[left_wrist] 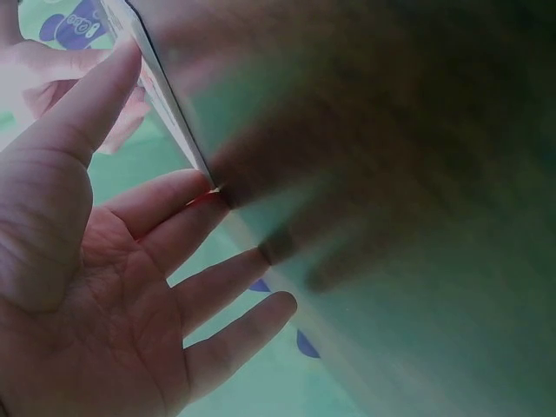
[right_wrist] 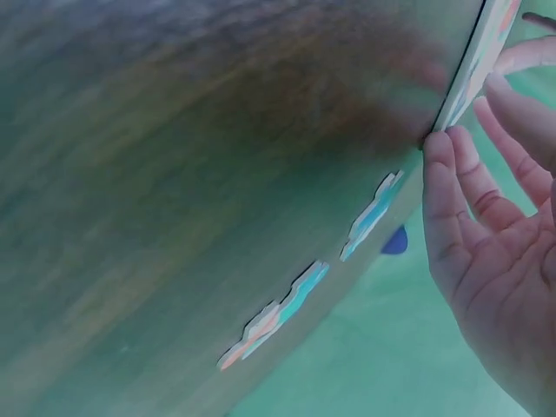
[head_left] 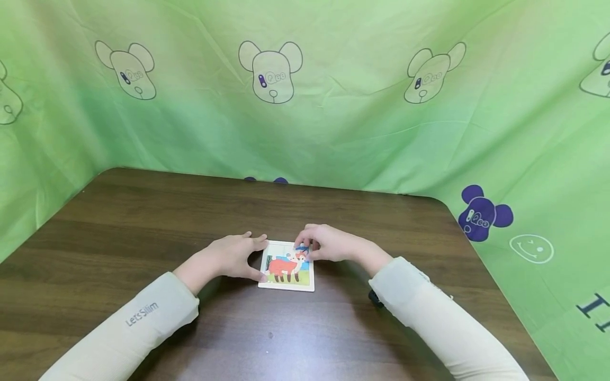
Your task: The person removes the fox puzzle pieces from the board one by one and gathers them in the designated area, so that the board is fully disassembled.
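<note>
A square picture puzzle [head_left: 286, 272] with a white frame lies on the table, showing a red animal on grass. Pale bare backing shows at its upper left. My left hand [head_left: 233, 256] rests against the frame's left side, fingers spread and thumb near the lower-left corner; the left wrist view shows its fingers [left_wrist: 239, 282] mostly straight. At the upper-right part, my right hand [head_left: 331, 243] pinches a blue puzzle piece [head_left: 302, 247] with curled fingers. Whether the piece sits flush is hidden. Two loose puzzle pieces [right_wrist: 373, 213] lie on the table in the right wrist view.
The dark wooden table [head_left: 157, 211] has rounded far corners. A green curtain [head_left: 333, 132] printed with bear heads hangs along its back and sides. Something small and black [head_left: 375, 299] shows under the right cuff.
</note>
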Motion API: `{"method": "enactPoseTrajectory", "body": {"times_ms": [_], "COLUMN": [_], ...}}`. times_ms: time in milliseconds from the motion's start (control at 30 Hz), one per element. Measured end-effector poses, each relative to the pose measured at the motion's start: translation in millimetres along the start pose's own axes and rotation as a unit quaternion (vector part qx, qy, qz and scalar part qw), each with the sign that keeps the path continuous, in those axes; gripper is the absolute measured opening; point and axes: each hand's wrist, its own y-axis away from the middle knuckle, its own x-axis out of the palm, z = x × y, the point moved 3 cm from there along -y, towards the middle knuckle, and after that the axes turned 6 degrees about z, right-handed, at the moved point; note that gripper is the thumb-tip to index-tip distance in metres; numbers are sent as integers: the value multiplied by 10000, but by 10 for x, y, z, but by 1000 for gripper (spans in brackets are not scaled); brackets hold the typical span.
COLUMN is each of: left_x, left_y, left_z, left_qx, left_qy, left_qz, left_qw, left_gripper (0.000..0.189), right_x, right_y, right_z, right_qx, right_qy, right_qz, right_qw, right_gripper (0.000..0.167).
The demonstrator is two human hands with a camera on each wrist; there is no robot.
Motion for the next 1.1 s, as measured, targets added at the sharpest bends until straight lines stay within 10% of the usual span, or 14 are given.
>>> {"method": "enactPoseTrajectory", "body": {"times_ms": [1100], "left_x": [4], "left_y": [-21], "left_z": [9], "left_qx": [39], "left_qy": [-34], "left_qz": [-62], "left_qw": [10000], "left_gripper": [82], "right_x": [17], "right_y": [-146], "right_z": [-23], "right_qx": [-45], "right_qy": [360], "right_qz": [185], "right_qw": [9992], "right_gripper": [31]}}
